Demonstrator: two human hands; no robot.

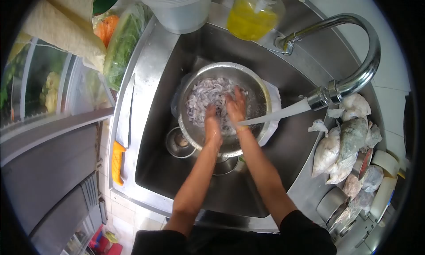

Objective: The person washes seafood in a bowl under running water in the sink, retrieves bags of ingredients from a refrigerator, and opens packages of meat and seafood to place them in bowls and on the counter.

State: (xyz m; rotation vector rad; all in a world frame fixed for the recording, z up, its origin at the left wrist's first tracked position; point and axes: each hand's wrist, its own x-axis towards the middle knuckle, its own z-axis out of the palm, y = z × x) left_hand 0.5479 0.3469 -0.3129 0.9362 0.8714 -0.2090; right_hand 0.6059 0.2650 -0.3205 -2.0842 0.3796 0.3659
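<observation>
Pale, purplish-grey strips and rings that look like cut squid (211, 92) fill much of a round metal bowl (259, 89) in the sink. Both hands reach down into this bowl. My left hand (213, 126) is seen edge-on against the pieces, fingers pointing forward and apparently stretched out. Beside it, my right hand (236, 108) has its fingers spread over the squid, gripping nothing that I can see. Water from the curved faucet (330, 95) streams down onto my right wrist and into the bowl.
A knife with an orange handle (117, 163) lies on the sink's left ledge. In the basin (155, 166), a small metal bowl (178, 143) sits lower left. Behind are a clear plastic tub (179, 14) and a yellow liquid bottle (253, 17). Plastic-wrapped bags (341, 144) crowd the right ledge.
</observation>
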